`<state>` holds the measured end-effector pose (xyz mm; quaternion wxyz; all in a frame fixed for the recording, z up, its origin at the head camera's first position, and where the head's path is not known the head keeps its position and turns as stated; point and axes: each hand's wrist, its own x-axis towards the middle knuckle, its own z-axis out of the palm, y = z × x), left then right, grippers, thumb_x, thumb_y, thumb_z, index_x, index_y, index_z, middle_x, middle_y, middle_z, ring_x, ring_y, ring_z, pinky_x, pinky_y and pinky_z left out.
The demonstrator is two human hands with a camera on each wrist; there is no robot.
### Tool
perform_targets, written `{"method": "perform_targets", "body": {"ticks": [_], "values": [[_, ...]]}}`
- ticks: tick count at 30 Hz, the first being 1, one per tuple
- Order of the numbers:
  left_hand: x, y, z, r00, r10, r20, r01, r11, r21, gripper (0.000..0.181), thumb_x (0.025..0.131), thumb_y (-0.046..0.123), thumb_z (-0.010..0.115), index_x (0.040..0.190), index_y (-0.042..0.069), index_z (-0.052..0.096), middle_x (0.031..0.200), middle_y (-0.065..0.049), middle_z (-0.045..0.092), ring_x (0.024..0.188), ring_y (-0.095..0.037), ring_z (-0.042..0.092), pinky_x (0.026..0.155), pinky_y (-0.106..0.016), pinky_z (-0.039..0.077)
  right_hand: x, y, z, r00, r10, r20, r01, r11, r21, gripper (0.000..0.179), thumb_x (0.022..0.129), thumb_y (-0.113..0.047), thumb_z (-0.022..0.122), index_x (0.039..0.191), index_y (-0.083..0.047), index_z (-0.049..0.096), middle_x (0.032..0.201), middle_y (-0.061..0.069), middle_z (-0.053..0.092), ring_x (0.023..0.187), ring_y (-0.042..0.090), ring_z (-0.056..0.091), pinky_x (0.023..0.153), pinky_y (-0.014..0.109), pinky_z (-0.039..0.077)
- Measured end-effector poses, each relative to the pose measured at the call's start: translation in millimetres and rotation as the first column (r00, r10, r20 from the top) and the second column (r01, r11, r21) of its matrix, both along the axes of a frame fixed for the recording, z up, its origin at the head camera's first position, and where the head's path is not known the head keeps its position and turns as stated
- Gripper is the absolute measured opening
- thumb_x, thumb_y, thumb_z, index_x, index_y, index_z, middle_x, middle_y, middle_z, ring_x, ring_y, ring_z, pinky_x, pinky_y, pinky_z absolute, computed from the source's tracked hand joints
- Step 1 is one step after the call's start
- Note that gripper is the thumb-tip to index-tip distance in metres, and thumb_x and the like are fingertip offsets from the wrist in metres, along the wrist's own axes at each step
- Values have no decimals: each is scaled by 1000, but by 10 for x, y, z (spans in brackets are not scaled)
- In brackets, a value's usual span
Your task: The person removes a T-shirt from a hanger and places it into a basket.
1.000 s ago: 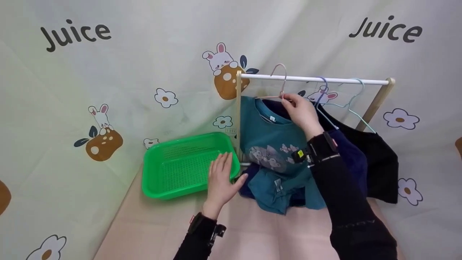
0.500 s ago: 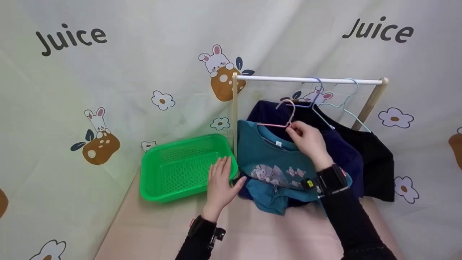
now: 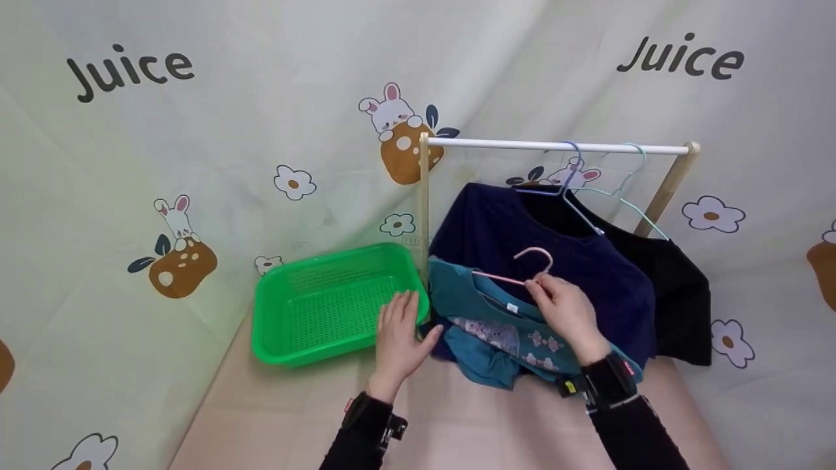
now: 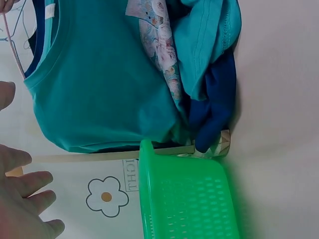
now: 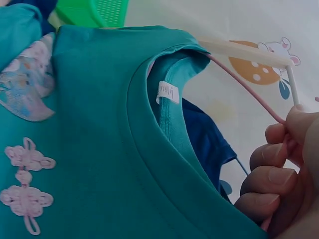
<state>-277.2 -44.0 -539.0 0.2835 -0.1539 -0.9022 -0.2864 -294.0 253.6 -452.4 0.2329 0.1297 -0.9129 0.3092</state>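
My right hand (image 3: 567,313) pinches a pink clothes hanger (image 3: 503,278) just below its hook, off the rail. From that hanger droops a teal shirt (image 3: 457,290) with a printed picture and pink knot trims; its lower part bunches on the table. In the right wrist view the shirt's neckline and white label (image 5: 168,92) show, with the pink wire running under the shoulder. My left hand (image 3: 397,339) has its fingers spread at the right rim of a green basket (image 3: 339,352), holding nothing. A navy shirt (image 3: 483,222) hangs right behind the teal one.
A small clothes rack with a white rail (image 3: 509,143) and wooden posts stands against a printed curtain (image 3: 261,98). A black garment (image 3: 686,294) hangs at its right on a light-green hanger (image 3: 643,212); the navy shirt's hanger (image 3: 582,212) is purple. A pinkish cloth covers the table (image 3: 457,418).
The pink hanger has come off the rail and moved down and toward me in my right hand. The teal shirt sinks and folds with it, uncovering the navy shirt. My left hand stays put.
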Motion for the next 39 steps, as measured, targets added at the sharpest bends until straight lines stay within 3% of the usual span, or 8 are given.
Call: {"method": "perform_targets", "body": {"ticks": [8, 13, 18, 23, 26, 29, 35, 39], "values": [[-17, 28, -59, 996, -60, -60, 58, 998, -40, 68, 86, 33, 75, 142, 1, 51, 144, -22, 48, 135, -43, 40, 109, -62, 29, 234, 6, -280, 988, 150, -26, -149, 988, 49, 9, 95, -19, 68, 86, -18, 68, 73, -14, 47, 61, 5, 45, 56, 26, 37], [-27, 39, -100, 988, -96, -124, 85, 993, -88, 61, 86, 28, 77, 139, 6, 56, 143, -15, 53, 134, -41, 43, 107, -62, 31, 334, 68, -387, 953, 290, -81, -289, 957, 31, 10, 90, -11, 71, 85, -16, 64, 76, -16, 46, 65, 2, 44, 59, 23, 37], [-17, 41, -153, 968, -137, -208, 120, 989, -91, 53, 83, 24, 78, 131, 9, 64, 117, -7, 67, 115, -31, 59, 100, -59, 40, 347, 118, -417, 917, 377, -127, -385, 922, -42, 17, 87, 0, 70, 83, -15, 62, 76, -14, 49, 67, 4, 47, 62, 20, 37], [19, 18, -151, 926, -206, -316, 202, 978, -45, 29, 86, 19, 75, 114, 10, 72, 88, -1, 67, 83, -20, 63, 78, -38, 50, 328, 143, -392, 889, 422, -178, -446, 886, -127, 25, 86, 12, 65, 84, -13, 65, 79, -6, 58, 65, 7, 49, 60, 19, 39], [47, -14, -123, 898, -242, -367, 250, 968, -24, 18, 91, 18, 70, 108, 11, 73, 82, 0, 64, 76, -18, 61, 68, -33, 48, 324, 138, -350, 887, 424, -184, -455, 872, -180, 29, 86, 17, 62, 90, -11, 69, 80, 1, 61, 63, 7, 47, 57, 20, 38], [83, -49, -75, 880, -257, -400, 281, 960, 2, 16, 96, 19, 64, 105, 10, 73, 80, -1, 63, 74, -18, 60, 66, -32, 48, 339, 104, -272, 885, 425, -188, -459, 863, -213, 30, 85, 21, 59, 92, -7, 69, 79, 6, 60, 61, 8, 44, 56, 21, 35], [152, -114, 31, 875, -247, -417, 310, 946, 91, 14, 96, 13, 63, 103, 6, 74, 87, -2, 67, 82, -19, 64, 74, -31, 51, 462, 6, -45, 871, 440, -220, -485, 843, -232, 25, 83, 23, 59, 88, 1, 68, 74, 8, 57, 61, 13, 48, 55, 20, 37], [186, -162, 87, 881, -218, -420, 312, 935, 168, 15, 90, 2, 67, 102, 5, 74, 93, -4, 71, 88, -21, 66, 80, -32, 52, 522, -3, 18, 891, 410, -197, -450, 857, -253, 21, 84, 21, 61, 86, 2, 69, 75, 9, 62, 62, 17, 56, 58, 16, 44]]}}
